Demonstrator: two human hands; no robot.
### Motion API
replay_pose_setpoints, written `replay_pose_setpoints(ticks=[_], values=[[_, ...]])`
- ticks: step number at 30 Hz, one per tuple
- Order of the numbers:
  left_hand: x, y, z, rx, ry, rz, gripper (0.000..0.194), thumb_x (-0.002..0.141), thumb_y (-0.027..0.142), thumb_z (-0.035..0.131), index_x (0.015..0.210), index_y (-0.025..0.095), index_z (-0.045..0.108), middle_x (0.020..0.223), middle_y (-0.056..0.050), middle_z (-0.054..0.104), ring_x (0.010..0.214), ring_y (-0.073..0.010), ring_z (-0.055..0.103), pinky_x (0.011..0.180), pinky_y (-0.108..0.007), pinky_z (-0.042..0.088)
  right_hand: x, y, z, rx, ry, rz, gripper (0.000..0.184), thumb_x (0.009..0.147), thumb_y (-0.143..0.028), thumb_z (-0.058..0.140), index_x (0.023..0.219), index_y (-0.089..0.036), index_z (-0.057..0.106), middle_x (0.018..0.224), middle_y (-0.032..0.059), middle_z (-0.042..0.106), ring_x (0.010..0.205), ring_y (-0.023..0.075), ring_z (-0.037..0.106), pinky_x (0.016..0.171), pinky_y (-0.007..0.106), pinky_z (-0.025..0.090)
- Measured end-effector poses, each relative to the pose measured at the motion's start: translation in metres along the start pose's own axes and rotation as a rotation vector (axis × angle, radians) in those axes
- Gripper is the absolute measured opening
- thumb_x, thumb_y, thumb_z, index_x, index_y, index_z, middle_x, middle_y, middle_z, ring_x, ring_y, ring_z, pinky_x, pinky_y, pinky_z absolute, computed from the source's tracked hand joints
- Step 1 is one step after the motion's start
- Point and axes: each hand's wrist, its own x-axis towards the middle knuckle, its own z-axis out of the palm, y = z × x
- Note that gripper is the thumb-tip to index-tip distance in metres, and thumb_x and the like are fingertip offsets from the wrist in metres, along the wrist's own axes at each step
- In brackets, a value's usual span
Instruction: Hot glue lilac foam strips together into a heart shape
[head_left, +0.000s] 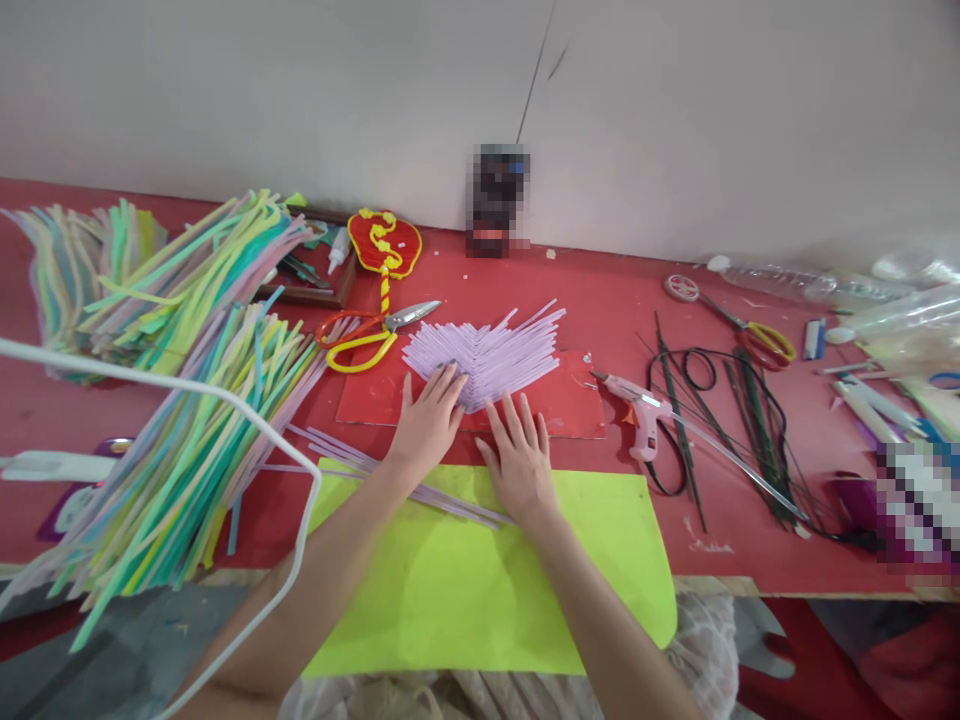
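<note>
"Red tabletop (600, 310) is running along a pale wall (300, 100). What are the hands doing?"

"The left hand (431, 420) is lying open, palm down, its fingertips resting on the lilac strip fan (517, 360). The right hand (519, 460) is resting with fingers spread at the fan's lower edge; I cannot tell whether they are touching it. Neither is clamping anything."

"Where is the fan sitting?"

"It is lying partly over a red card (577, 400), its strips slanting outward from a central seam."

"And around it?"

"Loose lilac strips (457, 506) are passing beneath the left wrist, across a yellow-green sheet (480, 610). Scissors (388, 322) are lying just left of the fan, a pink glue gun (643, 405) is resting to the right, and bundled coloured strips (187, 450) are spilling farther left."
</note>
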Motion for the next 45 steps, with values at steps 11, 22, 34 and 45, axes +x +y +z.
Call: replay_pose_setpoints(ticks=[11,22,34,45], values=[[0.000,0.000,0.000,0.014,-0.002,0.005,0.047,0.094,0.022,0.035,0.141,0.021,0.039,0.152,-0.008,0.036,0.141,-0.0220,0.032,0.115,-0.060,0.017,0.007,0.001,-0.002,0.006,-0.035,-0.014,0.052,0.099,-0.042,0.030,0.145,-0.019,0.038,0.153,0.0030,0.032,0.145,0.0245,0.019,0.116,0.051,0.020],[0.000,0.001,-0.003,-0.002,-0.008,-0.005,0.047,0.094,0.021,0.034,0.140,0.022,0.040,0.152,-0.008,0.036,0.141,-0.0212,0.032,0.116,-0.059,0.016,0.007,0.001,-0.001,0.010,-0.011,0.011,0.050,0.098,-0.041,0.035,0.142,-0.019,0.044,0.154,0.0080,0.031,0.145,0.0270,0.019,0.116,0.051,0.022],[-0.001,0.002,-0.005,0.000,-0.027,-0.010,0.047,0.094,0.022,0.035,0.141,0.023,0.040,0.152,-0.007,0.036,0.141,-0.0219,0.033,0.115,-0.059,0.017,0.014,-0.004,-0.002,0.075,-0.015,-0.006,0.045,0.098,-0.036,0.036,0.139,-0.018,0.046,0.148,0.0082,0.042,0.142,0.0264,0.029,0.114,0.053,0.024],[0.000,-0.001,-0.004,0.009,-0.018,0.003,0.046,0.095,0.022,0.034,0.141,0.019,0.040,0.153,-0.007,0.035,0.141,-0.0214,0.032,0.117,-0.053,0.019,0.017,-0.003,-0.002,0.095,-0.023,-0.019,0.045,0.098,-0.035,0.038,0.138,-0.017,0.047,0.146,0.0106,0.044,0.139,0.0250,0.035,0.113,0.052,0.026]])
